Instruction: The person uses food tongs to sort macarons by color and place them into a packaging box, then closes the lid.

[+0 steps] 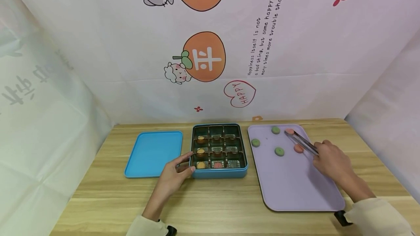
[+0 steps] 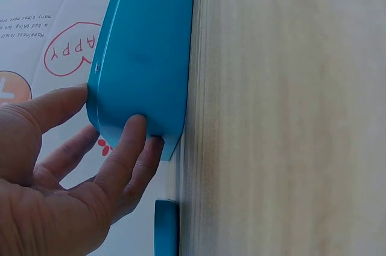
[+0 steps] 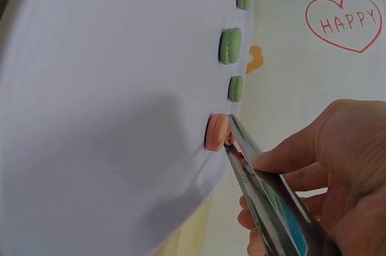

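My left hand rests its fingertips on the left side and front corner of a blue square tin. In the left wrist view its slightly bent fingers touch the tin's wall. Inside the tin is a divided clear insert, with yellow macarons down the left column and one pink macaron in the front middle compartment. My right hand grips metal tongs. Their tips are at the farther pink macaron on the purple tray; a nearer pink macaron lies beside the tongs.
Several green macarons lie on the tray's far part. A blue lid lies left of the tin on the wooden table. White printed cloth stands behind and at both sides.
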A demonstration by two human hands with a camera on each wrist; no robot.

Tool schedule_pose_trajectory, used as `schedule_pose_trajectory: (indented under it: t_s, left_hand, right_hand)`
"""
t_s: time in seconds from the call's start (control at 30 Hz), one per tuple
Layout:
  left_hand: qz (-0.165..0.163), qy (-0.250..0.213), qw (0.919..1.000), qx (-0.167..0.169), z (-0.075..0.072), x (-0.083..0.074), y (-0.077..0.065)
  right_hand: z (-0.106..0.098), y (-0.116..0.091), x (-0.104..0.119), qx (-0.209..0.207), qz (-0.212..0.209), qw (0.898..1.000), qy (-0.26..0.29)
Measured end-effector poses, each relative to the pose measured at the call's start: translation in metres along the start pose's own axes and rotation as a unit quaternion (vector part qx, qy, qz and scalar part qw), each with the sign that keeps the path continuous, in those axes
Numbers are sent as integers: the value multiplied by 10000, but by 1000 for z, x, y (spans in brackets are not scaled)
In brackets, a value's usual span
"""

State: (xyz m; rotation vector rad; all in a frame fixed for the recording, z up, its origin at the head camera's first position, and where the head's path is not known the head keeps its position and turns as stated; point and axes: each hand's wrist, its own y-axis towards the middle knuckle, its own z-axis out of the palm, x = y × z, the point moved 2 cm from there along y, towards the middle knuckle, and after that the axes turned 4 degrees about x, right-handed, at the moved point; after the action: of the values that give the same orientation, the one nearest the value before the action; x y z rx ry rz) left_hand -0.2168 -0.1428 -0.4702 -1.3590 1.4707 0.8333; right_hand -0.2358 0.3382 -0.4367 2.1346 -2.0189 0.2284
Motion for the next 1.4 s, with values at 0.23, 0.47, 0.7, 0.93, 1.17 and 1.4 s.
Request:
schedule_pose_trajectory:
  t_s: [0.23, 0.47, 0.7, 0.93, 1.17, 1.4]
  left_hand:
    - [12, -6, 10000, -2, 0, 0, 0]
    - [5, -34, 10000, 21, 0, 0, 0]
    - [4, -104, 9999, 26, 0, -1, -1]
    - [-2, -111, 9999, 28, 0, -1, -1]
    - [-9, -65, 10000, 37, 0, 0, 0]
    - [-10, -49, 10000, 22, 0, 0, 0]
  right_hand:
    - [-1, -3, 3, -130, -68, 9999, -9]
    - [-7, -7, 15, -237, -172, 9996, 29]
    - [-14, -12, 29, -508, -435, 9977, 40]
    - [-17, -17, 46, -771, -665, 9948, 3]
    - [-21, -22, 63, -852, -847, 9928, 4]
    - [-25, -28, 82, -973, -1058, 9896, 9]
